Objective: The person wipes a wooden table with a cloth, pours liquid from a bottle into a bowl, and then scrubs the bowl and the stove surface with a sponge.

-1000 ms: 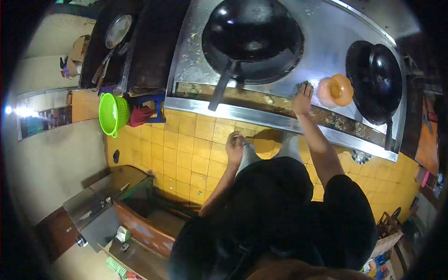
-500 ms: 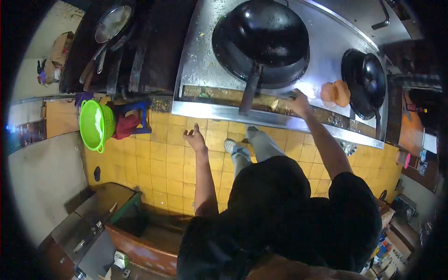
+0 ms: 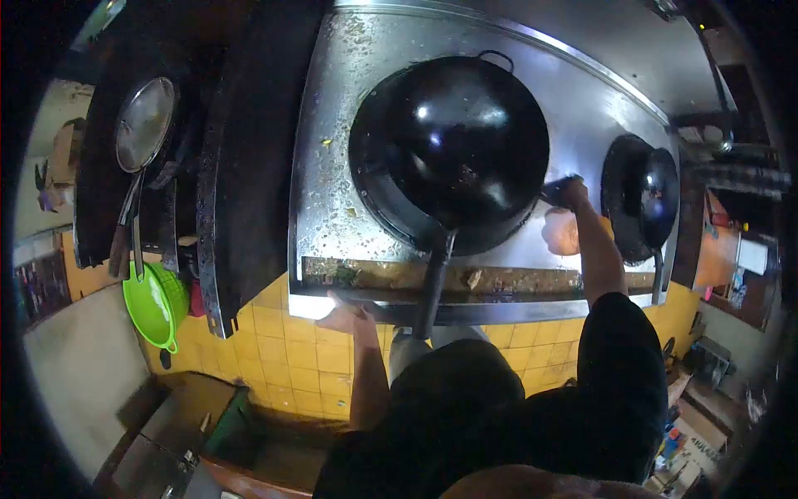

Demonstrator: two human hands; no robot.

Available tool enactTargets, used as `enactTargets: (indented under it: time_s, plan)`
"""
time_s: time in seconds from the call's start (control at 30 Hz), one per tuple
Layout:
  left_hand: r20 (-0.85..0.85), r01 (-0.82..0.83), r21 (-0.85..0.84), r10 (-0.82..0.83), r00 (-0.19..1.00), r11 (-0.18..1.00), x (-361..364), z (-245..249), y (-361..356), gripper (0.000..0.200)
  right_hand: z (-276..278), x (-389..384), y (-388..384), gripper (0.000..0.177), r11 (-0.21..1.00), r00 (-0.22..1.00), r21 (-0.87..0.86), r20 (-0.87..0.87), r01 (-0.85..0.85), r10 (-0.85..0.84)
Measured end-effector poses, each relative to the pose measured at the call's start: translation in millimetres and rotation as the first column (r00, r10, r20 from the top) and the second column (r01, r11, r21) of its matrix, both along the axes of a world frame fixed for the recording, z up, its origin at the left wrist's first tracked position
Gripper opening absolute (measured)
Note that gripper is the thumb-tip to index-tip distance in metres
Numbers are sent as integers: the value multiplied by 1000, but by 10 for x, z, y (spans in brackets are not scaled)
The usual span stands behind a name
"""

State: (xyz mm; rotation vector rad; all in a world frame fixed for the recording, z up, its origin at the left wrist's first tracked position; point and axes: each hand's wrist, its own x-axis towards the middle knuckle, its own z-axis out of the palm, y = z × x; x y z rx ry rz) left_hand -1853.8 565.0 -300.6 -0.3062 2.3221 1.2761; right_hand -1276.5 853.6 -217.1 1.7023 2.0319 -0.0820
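My right hand is closed around a dark flat object over the steel stove top, just right of the large black wok. What the object is, I cannot make out. Below that hand lies a lumpy orange thing, partly covered by my forearm. At the stove's front rim, my left hand has its fingers stretched out, at or touching the metal edge. The big wok sits upside down or tilted over its burner, its handle pointing toward me.
A second black wok sits on the right burner. A dirty gutter runs along the stove's front. Left are a strainer on a dark surface and a green basket. Yellow tiles cover the floor.
My right hand has moved from the front gutter up onto the stove top beside the wok. My left hand has come to the front edge. The view has shifted closer to the stove.
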Motion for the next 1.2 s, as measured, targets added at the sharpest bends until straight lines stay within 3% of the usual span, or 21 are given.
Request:
enactTargets:
  time_s: [0.03, 0.07, 0.1, 0.13, 0.17, 0.2, 0.23, 0.3, 0.5, 0.6, 0.67, 0.7, 0.73, 0.77, 0.83, 0.97, 1.0, 1.1, 1.2]
  plan:
    - [-94, 4, -94, -13, 995, 996, 46, 173, 19, 47, 177, -90, 22, 36, 988, 995, -118, -12, 95, -97]
    - [-162, 0, -174, -28, 986, 985, 80, 308, 37, 47, 195, -182, 88, 36, 989, 997, -123, -7, 78, -80]
    - [-212, -9, -239, -43, 976, 971, 127, 414, 46, 48, 211, -249, 118, 30, 917, 923, -205, -110, 342, -369]
    - [-246, -8, -283, -64, 967, 959, 153, 496, 67, 48, 228, -285, 167, 25, 764, 754, -307, -177, 568, -632]
    - [-278, -9, -342, -92, 956, 940, 159, 548, 106, 49, 407, -357, 303, 25, 766, 761, -308, -167, 564, -627]
    - [-299, -6, -380, -117, 947, 925, 173, 614, 147, 50, 684, -467, 478, 38, 822, 972, -538, -23, 186, -235]
    - [-319, -19, -407, -122, 940, 913, 174, 663, 203, 51, 805, -577, 630, 52, 637, 972, -755, -6, -158, 233]
    - [-325, -43, -429, -110, 939, 902, 151, 764, 261, 52, 854, -672, 666, 43, 634, 947, -750, 29, -191, 319]
    - [-74, -19, -240, 1, 997, 971, 136, 890, 263, 72, 875, -1069, -128, 24, 566, 838, -761, 55, -316, 543]
    - [-180, -36, -293, -19, 983, 956, 147, 842, 295, 77, 802, -1099, -470, 24, 537, 797, -761, 45, -363, 603]
    - [-282, -39, -339, -62, 957, 940, 149, 822, 302, 82, 562, -917, -498, 36, 511, 713, -773, 111, -376, 693]
    - [-326, -40, -364, -88, 941, 931, 163, 827, 267, 85, 514, -888, -377, 34, 519, 726, -768, 105, -375, 680]
    - [-390, -197, -595, -65, 919, 779, 229, 188, -113, 83, 584, -1058, -18, 33, 550, 738, -743, 114, -382, 665]
    - [-389, -214, -599, -47, 920, 771, 224, 362, -28, 83, 731, -1355, 392, 32, 598, 760, -704, 127, -383, 637]
    - [-303, -65, -378, -57, 951, 924, 194, 761, 191, 81, 846, -1918, 1427, 34, 696, 824, -610, 121, -379, 554]
    - [-311, -102, -375, -22, 950, 921, 182, 926, 339, 79, 913, -3248, 2940, 46, 850, 952, -447, -8, -278, 306]
    - [-312, -112, -476, -48, 949, 872, 182, 800, 251, 78, 949, -3515, 3023, 50, 855, 957, -440, -39, -275, 288]
    - [-250, -125, -538, -17, 968, 834, 154, 958, 414, 77, 1052, -4202, 3113, 64, 861, 963, -432, -118, -268, 241]
    - [-294, -130, -492, -24, 955, 861, 211, 810, 304, 79, 1061, -4765, 2943, 79, 846, 959, -454, -171, -279, 225]
